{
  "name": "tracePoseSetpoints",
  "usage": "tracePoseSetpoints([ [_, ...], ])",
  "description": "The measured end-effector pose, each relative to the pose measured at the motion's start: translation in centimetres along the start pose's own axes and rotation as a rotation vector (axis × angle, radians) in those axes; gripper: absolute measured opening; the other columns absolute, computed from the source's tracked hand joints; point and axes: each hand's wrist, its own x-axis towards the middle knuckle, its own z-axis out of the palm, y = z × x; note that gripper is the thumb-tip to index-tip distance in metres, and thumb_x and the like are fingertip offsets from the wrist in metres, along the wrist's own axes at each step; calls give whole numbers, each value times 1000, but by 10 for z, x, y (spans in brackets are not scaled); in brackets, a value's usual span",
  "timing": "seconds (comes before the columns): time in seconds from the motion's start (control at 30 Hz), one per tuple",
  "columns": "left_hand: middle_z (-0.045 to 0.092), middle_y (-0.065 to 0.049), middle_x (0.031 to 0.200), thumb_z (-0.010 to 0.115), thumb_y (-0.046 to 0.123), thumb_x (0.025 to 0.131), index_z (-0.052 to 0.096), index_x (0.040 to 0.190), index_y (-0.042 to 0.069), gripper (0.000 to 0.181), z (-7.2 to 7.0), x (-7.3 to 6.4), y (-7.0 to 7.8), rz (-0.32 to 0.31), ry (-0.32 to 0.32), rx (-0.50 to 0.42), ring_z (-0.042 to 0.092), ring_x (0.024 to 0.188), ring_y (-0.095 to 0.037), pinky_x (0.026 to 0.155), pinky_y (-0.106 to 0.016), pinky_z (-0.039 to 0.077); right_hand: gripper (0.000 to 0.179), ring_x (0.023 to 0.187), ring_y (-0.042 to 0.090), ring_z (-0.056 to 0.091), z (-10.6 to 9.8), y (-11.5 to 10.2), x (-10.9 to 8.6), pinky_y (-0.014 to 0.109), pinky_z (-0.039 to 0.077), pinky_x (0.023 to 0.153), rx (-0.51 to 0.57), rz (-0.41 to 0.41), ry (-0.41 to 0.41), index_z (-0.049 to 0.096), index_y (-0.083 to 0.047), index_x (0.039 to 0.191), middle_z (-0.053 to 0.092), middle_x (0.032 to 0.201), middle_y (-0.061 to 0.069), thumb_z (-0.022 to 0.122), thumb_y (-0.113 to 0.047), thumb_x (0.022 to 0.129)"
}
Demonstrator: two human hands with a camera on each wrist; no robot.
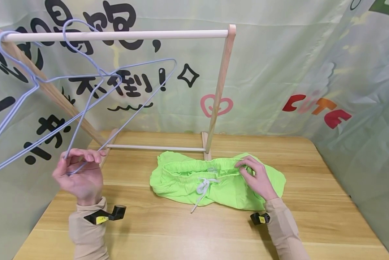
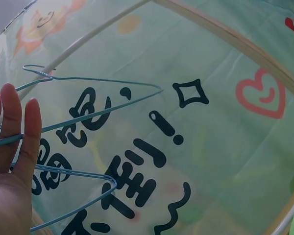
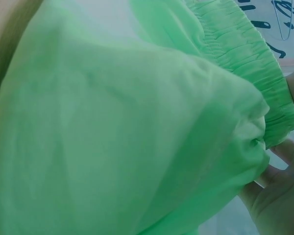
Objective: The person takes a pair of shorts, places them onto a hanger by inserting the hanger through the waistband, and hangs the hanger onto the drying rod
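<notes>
Holding hanger (image 1: pixel 100 69), left hand (image 1: pixel 83 177) palm-up; right hand (image 1: pixel 259 178), palm-down, pinching green waistband (image 1: pixel 227 164).

We see a garment (image 1: pixel 184 186) in thin, wrinkled cloth, smooth plastic-looking hangers (image 1: pixel 102 74), a satiny wood-grained table (image 1: pixel 168 234), a matt wooden post (image 1: pixel 220 86) and smooth rod (image 1: pixel 168 34)

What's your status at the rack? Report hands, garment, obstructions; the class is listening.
Left hand holding blue hanger, hook over rail. Right hand gripping green shorts by waistband. Shorts on table. Second hanger alongside, possibly in the way.
</notes>
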Motion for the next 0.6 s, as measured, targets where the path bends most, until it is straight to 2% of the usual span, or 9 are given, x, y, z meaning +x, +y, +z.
tracePoseSetpoints([
  [0.27,60,-29,59,-4,26,98,51,79,-18,73,2,1,2,29,44,-15,57,47,-36,55,-50,56,21,83,1,55,0,0,0,21,44,67,-6,-3,0,73,-10,97,68,95,1,59,5,92],
  [0.43,59,-28,59,1,25,98,50,80,-16,67,3,2,2,33,71,-12,56,48,-36,56,-52,55,20,86,0,56,0,-1,0,21,44,69,-5,10,-5,73,-10,98,69,96,0,59,4,92],
  [0.6,59,-28,59,6,24,98,49,78,-16,62,3,2,2,41,57,-12,55,47,-36,57,-51,56,20,86,0,56,0,-1,0,20,44,69,-2,11,-7,73,-10,98,69,96,1,59,4,92],
])
